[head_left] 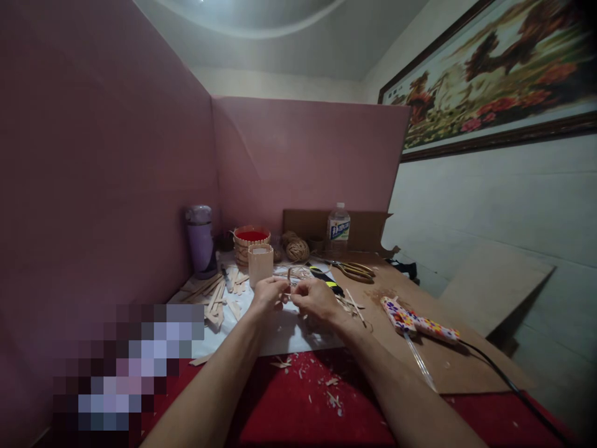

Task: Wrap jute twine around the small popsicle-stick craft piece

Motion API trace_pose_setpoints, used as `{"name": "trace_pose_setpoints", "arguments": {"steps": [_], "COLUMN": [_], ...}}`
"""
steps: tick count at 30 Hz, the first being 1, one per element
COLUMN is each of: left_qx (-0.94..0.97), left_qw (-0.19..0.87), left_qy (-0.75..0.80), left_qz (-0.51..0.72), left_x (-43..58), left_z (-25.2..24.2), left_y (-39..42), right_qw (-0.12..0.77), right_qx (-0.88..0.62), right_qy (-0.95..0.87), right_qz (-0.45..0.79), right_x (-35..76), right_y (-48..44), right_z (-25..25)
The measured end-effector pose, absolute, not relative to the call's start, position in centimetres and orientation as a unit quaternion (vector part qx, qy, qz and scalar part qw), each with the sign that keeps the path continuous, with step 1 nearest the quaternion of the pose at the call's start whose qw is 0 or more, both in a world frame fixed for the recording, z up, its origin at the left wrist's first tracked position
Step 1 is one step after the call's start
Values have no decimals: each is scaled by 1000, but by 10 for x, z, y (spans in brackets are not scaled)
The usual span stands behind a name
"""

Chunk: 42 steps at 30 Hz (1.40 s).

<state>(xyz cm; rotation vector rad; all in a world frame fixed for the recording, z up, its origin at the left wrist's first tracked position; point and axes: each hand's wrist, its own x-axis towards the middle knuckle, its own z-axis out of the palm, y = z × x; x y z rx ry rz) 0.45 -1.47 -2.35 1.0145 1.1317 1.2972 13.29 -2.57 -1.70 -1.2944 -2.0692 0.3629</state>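
My left hand and my right hand meet over the white sheet, fingertips pinched close together. Between them a thin brown strand sticks up, and a small pale bit shows at the fingertips. My fingers hide most of what they hold. Just behind my left hand stands a pale cylinder of upright wooden sticks. Behind it is a wider stick-sided container with a red inside. Loose wooden craft sticks lie left of my hands, with a thin cutter or pen among them.
A ball of twine, a bottle and a purple flask stand at the back. Pliers and a flower-patterned glue gun with a cord lie right. Wood scraps litter the red cloth in front.
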Motion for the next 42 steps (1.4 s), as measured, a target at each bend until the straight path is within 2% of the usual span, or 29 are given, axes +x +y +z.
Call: {"name": "trace_pose_setpoints", "arguments": {"steps": [3, 7, 9, 11, 13, 19, 23, 27, 32, 37, 42], "left_qx": [414, 411, 416, 429, 443, 498, 549, 618, 669, 731, 738], "left_qw": [584, 610, 609, 599, 575, 525, 457, 324, 166, 149, 163], "left_qy": [425, 405, 402, 402, 416, 456, 472, 497, 536, 482, 451], "left_qz": [555, 542, 542, 544, 547, 518, 517, 516, 488, 459, 475], "left_x": [3, 2, 3, 5, 8, 11, 13, 11, 7, 14, 17], "left_z": [-25, -24, -25, -25, -24, -14, -11, -15, -15, -14, -14], "left_y": [-13, -11, -12, -13, -16, -26, -24, -18, -20, -30, -34], "right_qw": [336, 429, 447, 414, 392, 400, 380, 385, 442, 484, 450], "right_qx": [-507, -519, -503, -476, -445, -451, -407, -358, -396, -393, -398], "right_qy": [-785, -737, -728, -731, -733, -738, -691, -640, -618, -592, -600], "right_qz": [116, 61, 129, 258, 331, 305, 461, 561, 516, 511, 528], "right_x": [132, 135, 134, 132, 130, 138, 145, 147, 144, 144, 146], "right_y": [-29, -26, -21, -16, -12, -5, -8, -16, -15, -13, -13], "right_z": [-17, -13, -14, -18, -21, -24, -22, -18, -19, -18, -17]}}
